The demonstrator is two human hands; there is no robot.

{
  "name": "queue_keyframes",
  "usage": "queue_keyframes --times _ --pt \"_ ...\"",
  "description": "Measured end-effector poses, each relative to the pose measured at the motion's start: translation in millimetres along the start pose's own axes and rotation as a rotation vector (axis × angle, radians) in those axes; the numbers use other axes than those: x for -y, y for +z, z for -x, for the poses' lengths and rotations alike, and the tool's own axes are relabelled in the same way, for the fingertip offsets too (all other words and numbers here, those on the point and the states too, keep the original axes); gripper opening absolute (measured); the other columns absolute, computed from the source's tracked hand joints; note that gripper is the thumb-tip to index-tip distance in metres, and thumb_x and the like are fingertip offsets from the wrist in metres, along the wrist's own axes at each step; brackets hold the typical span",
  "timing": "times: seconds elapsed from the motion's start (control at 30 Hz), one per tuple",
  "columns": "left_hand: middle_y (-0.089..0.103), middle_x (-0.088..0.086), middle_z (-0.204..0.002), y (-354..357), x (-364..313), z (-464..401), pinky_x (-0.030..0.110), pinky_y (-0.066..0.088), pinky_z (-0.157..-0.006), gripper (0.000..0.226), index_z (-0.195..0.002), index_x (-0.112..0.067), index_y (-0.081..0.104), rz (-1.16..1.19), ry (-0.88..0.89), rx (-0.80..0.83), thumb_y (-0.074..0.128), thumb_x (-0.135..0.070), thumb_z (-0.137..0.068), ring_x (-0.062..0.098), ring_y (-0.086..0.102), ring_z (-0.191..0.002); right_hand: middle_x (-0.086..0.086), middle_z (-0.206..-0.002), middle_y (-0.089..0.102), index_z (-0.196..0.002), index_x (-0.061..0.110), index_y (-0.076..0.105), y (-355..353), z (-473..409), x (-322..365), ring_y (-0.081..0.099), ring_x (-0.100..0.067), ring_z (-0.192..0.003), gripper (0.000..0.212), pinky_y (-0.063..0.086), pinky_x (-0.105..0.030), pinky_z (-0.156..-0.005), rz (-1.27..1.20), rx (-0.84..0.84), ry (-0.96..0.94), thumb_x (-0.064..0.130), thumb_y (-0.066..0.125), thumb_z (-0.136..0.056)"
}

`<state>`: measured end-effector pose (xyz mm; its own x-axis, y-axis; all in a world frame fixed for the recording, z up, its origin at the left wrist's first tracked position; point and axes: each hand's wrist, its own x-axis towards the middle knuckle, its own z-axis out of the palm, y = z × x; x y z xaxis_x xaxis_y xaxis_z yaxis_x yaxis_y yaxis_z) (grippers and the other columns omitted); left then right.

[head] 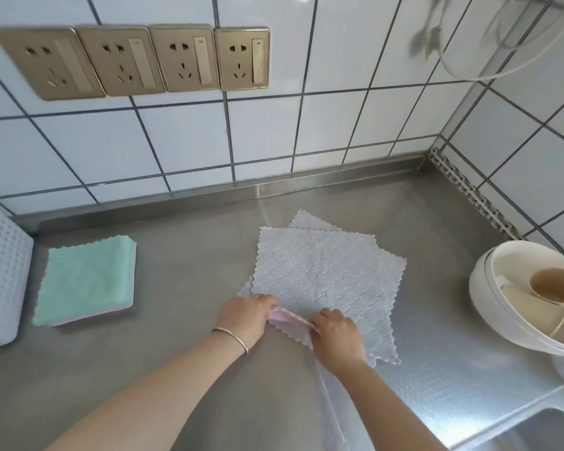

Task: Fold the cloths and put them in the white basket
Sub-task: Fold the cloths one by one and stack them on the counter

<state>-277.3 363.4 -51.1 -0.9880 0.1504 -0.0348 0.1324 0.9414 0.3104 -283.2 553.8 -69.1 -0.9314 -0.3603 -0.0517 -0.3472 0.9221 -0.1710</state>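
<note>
— Steel counter (193, 369) carries everything in the head view. What lies at its middle?

— Pale grey cloths (323, 271), spread flat and overlapping, with a pink underside showing at the near edge. The left hand (241, 317) pinches that near edge, fingers curled on it; the right hand (337, 335) grips the same edge just beside it, fingers clamped on the fabric.

— And left of the grey cloths?

— Well apart sits a folded green cloth (85, 278) on a pink one, and past it the white basket (1, 275) at the frame edge.

— Right of them?

— White bowls (488, 288) holding a beige cup (554, 288).
</note>
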Motion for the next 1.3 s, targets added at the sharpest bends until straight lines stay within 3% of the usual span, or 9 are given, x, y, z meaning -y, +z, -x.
queue_keyframes --times 0.07,0.27,0.37,0.47,0.63,0.73,0.83,0.97,1.3 --pt "0.069 -0.001 -0.109 -17 6 -1 0.03 0.048 -0.078 0.033 -0.11 -0.026 0.063 0.196 -0.108 -0.037 0.04 -0.019 -0.086 0.025 0.064 -0.098 0.001 -0.056 0.063 -0.06 0.017 0.067 -18 -2 -13 0.062 -0.022 -0.051 0.024 0.043 -0.027 -0.045 -0.082 -0.006 0.106 -0.006 0.07 -0.052" --pt "0.073 0.001 -0.101 -110 36 16 0.029 0.048 -0.079 0.044 -0.102 -0.02 0.069 0.417 -0.124 -0.296 0.034 -0.031 -0.076 0.023 0.065 -0.093 -0.007 -0.084 0.073 -0.098 0.015 0.071 -106 -12 -19 0.066 -0.033 -0.073 0.032 0.04 -0.029 -0.058 -0.171 -0.27 0.147 -0.004 0.059 -0.074" --pt "0.072 -0.015 -0.09 -155 62 37 0.024 0.047 -0.079 0.032 -0.092 -0.023 0.069 0.49 -0.115 -0.378 0.041 -0.028 -0.076 0.009 0.064 -0.087 -0.009 -0.077 0.071 -0.093 0.016 0.072 -146 -18 6 0.063 -0.035 -0.069 0.03 0.041 -0.031 -0.058 -0.251 -0.322 0.094 0.015 0.049 -0.074" --pt "0.065 -0.033 -0.073 -196 95 59 0.007 0.041 -0.072 0.022 -0.086 -0.028 0.068 0.559 -0.189 -0.497 0.049 -0.03 -0.075 -0.003 0.059 -0.076 0.0 -0.047 0.049 -0.059 0.031 0.054 -177 -27 48 0.043 -0.028 -0.05 0.025 0.034 -0.025 -0.048 -0.454 -0.366 0.086 0.023 0.048 -0.082" --pt "0.063 0.009 -0.074 -239 142 97 0.015 0.043 -0.065 0.012 -0.082 -0.016 0.064 0.501 -0.294 -0.597 0.057 -0.024 -0.088 0.024 0.055 -0.07 0.001 -0.049 0.038 -0.055 0.032 0.048 -188 -47 112 0.031 -0.015 -0.048 0.039 0.023 -0.017 -0.038 -0.684 -0.265 0.101 0.016 0.058 -0.089" --pt "0.062 0.003 -0.079 -258 166 133 0.004 0.038 -0.062 0.013 -0.085 -0.02 0.059 0.494 -0.305 -0.614 0.05 -0.014 -0.092 0.02 0.053 -0.076 -0.003 -0.055 0.037 -0.057 0.027 0.046 -190 -44 156 0.027 -0.016 -0.05 0.036 0.022 -0.017 -0.038 -0.76 -0.234 0.038 0.017 0.056 -0.09" --pt "0.06 -0.021 -0.077 -271 177 173 0.019 0.042 -0.079 0.011 -0.093 -0.023 0.061 0.548 -0.286 -0.642 0.051 -0.019 -0.092 0.006 0.054 -0.079 -0.004 -0.058 0.03 -0.06 0.014 0.036 -191 -31 184 0.022 -0.009 -0.048 0.036 0.019 -0.018 -0.038 -0.807 -0.246 -0.039 0.014 0.055 -0.091" --pt "0.065 -0.022 -0.073 -258 188 248 0.002 0.037 -0.068 0.015 -0.081 -0.036 0.063 0.665 -0.273 -0.501 0.048 -0.04 -0.081 -0.011 0.053 -0.068 -0.005 -0.058 0.035 -0.067 0.007 0.046 -168 5 202 0.025 -0.008 -0.049 0.026 0.018 -0.019 -0.043 -0.826 -0.084 -0.16 0.013 0.055 -0.091" --pt "0.051 -0.016 -0.071 -109 214 369 0.024 0.034 -0.071 0.036 -0.078 -0.024 0.059 0.715 -0.495 0.056 0.042 -0.056 -0.074 0.001 0.04 -0.069 0.013 -0.047 0.034 -0.058 0.019 0.041 -32 98 197 0.028 -0.002 -0.047 0.028 0.021 -0.018 -0.048 -0.726 0.53 -0.035 0.03 0.059 -0.076"
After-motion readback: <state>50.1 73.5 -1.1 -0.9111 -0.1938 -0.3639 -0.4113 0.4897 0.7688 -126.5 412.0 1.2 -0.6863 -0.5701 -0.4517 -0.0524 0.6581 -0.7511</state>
